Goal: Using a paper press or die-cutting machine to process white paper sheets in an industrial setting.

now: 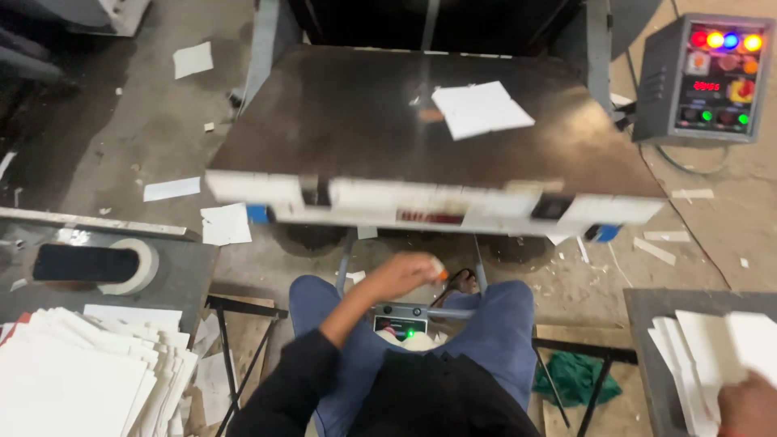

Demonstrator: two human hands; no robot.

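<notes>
A small orange thing (441,273) is held in the left hand (405,275). White sheets (712,356) are touched by the right hand (749,406); its grip cannot be told.

I am holding my left hand (409,273) curled just below the dark metal platen (340,121), while my right hand (749,405) is touching the white sheets (712,344) stacked beside me

White sheets (481,108) on dark brown metal plate (340,121); blue trousers (502,324); grey control box (702,79).
</notes>
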